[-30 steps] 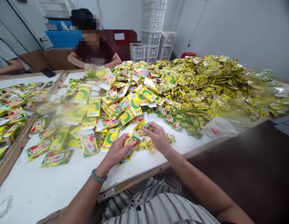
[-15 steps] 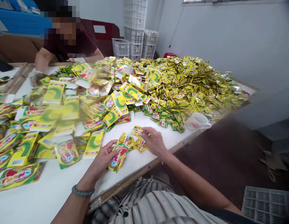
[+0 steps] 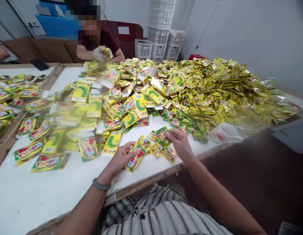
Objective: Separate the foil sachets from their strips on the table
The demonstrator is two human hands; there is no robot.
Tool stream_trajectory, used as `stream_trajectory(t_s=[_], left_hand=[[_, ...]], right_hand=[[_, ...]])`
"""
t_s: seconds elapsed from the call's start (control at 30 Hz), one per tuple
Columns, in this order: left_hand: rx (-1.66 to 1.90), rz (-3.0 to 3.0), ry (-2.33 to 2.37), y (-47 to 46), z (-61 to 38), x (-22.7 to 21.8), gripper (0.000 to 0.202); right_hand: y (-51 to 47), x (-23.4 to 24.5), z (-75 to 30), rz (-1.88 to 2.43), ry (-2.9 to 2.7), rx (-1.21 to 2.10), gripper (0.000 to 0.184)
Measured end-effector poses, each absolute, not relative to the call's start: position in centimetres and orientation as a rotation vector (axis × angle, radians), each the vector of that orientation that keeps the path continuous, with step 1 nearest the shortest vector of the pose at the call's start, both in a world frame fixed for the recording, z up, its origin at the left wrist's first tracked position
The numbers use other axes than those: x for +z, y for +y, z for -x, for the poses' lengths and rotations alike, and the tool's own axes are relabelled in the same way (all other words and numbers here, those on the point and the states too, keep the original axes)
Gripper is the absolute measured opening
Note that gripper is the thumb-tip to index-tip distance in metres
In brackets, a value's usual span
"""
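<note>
My left hand half-curls around a box near the table's front edge; likely light, crushable card, best held by its sides. My right hand pinches a green sachet's right end; probably soft, slippery.

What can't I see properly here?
All in the head view:
Pack in the left hand: its underside, turned away.
Packet in the right hand: its fine print, too small.
Big heap: lower packets, buried under upper ones.
Tall crate stack: its top, cut off by the upper edge.
</note>
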State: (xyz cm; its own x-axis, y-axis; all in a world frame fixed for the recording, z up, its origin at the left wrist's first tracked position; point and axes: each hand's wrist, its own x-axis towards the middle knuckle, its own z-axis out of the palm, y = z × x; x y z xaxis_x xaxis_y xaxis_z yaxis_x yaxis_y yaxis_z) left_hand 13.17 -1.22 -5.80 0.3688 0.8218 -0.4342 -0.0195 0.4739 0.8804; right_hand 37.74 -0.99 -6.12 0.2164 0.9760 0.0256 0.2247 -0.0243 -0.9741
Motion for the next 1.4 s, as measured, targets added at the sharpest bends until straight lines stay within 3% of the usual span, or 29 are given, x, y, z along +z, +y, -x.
stream_trajectory(t_s=[0.13,0.43,0.77,1.03,1.17,1.4], left_hand=[[0.684,-0.934,1.014,-1.3,-13.0,-5.5,0.069],[0.715,-0.925,0.981,-0.9,-12.3,-6.2,0.061],[0.835,-0.827,0.994,-0.9,-12.6,-5.8,0.055],[0.857,-0.862,1.025,-0.9,-12.3,-5.5,0.054],[0.861,-0.875,0.999,-0.9,-12.4,-5.7,0.052],[0.847,-0.93,0.965,-1.1,-12.3,-5.2,0.049]], right_hand=[[0.1,-6.2,-33.5,1.335,-1.289,1.143,0.024],[-0.2,-5.3,-32.9,1.479,-1.758,0.902,0.011],[-1.3,-5.6,-30.1,1.38,-1.797,0.529,0.011],[-2.2,-4.2,-30.5,1.373,-1.793,0.756,0.008],[-2.8,-4.3,-29.6,1.531,-1.757,0.82,0.018],[-2.7,-5.2,-27.9,1.44,-1.74,0.975,0.019]])
